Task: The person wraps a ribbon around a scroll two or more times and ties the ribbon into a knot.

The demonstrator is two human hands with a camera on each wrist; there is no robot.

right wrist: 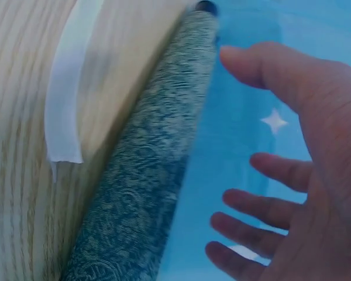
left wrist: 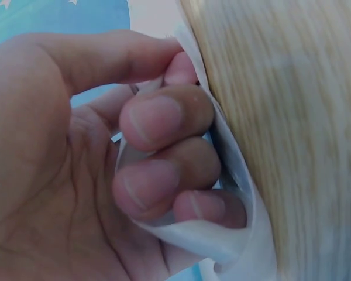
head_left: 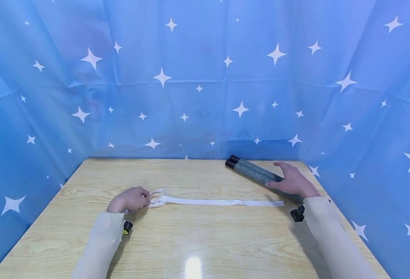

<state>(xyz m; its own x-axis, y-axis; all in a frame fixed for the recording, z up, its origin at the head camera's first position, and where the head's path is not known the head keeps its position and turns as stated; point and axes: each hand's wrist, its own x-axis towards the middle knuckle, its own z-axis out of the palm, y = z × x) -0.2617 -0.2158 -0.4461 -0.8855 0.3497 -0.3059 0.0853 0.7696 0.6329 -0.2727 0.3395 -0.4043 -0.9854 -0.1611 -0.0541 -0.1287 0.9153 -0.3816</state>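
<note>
A white fabric strap (head_left: 205, 202) lies stretched across the table, looped at its left end and loose at its right. My left hand (head_left: 130, 199) grips the looped end; in the left wrist view its curled fingers (left wrist: 158, 117) pass through the loop. Over toward the right, a rolled scroll (head_left: 254, 173) with a grey-green patterned covering and black end caps lies slantwise, formed of two rolls side by side. My right hand (head_left: 293, 181) hovers by the near part of this scroll, thumb and fingers spread. Nothing is between them in the right wrist view.
The light wood-grain table (head_left: 191, 232) fills the lower head view. A blue curtain (head_left: 198, 124) with white stars closes off the back and both sides. The scroll's far end lies close to the back edge.
</note>
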